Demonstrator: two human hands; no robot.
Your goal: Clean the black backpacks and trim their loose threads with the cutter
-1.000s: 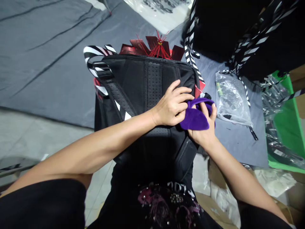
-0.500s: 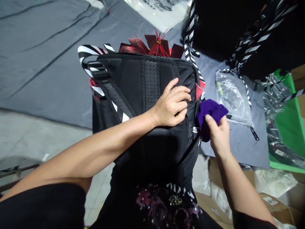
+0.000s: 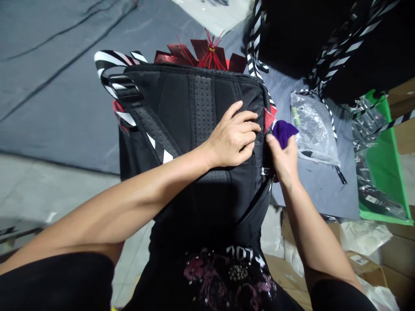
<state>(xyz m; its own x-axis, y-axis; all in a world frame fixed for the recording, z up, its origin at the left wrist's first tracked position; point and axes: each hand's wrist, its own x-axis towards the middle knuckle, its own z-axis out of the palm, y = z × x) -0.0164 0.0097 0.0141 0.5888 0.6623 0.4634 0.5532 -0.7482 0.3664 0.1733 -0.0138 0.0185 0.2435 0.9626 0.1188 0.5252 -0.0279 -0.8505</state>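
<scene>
A black backpack point(image 3: 175, 99) lies at the table's edge in front of me, its padded back and straps facing up. My left hand point(image 3: 235, 136) rests on it with fingers spread over the right part of the panel. Beside the bag's right side, my right hand point(image 3: 285, 157) grips a bunched purple cloth point(image 3: 282, 133), its thumb against the bag's edge. Part of the cloth is hidden behind the fingers. Red tags point(image 3: 212, 56) with red strings stick out beyond the bag's far edge. Black-and-white striped straps point(image 3: 112, 71) run along its left corner.
A grey cloth-covered table point(image 3: 58, 95) spreads behind and left. To the right are a clear plastic pouch point(image 3: 313, 129), a green bin point(image 3: 397, 172) with wrapped items, and more black bags point(image 3: 288, 39) with striped straps. Cardboard boxes point(image 3: 288, 276) stand below at the right.
My right hand has moved left and up with the purple cloth, closer against the bag's side. Less of the cloth shows. My left hand stays on the bag.
</scene>
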